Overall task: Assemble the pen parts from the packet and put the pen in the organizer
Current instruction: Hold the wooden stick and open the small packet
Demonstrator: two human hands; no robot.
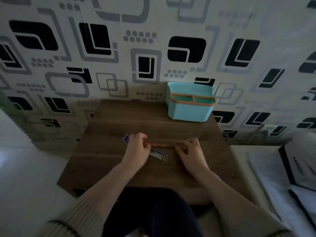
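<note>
1. On a small brown wooden table (109,161) set against a patterned wall (153,40), two bare hands work side by side near the middle.
2. Left hand (136,149): fingers curled closed around one end of a thin orange pen (162,146).
3. Right hand (189,151): fingers pinched closed on the pen's other end, so the pen lies level between both hands, just above the tabletop.
4. A blue and white packet (158,154) lies flat on the table under the left hand, one end poking out at the hand's far-left side.
5. A light blue organizer (189,110) with an orange rim stands at the table's far right corner, well apart from the hands.
</note>
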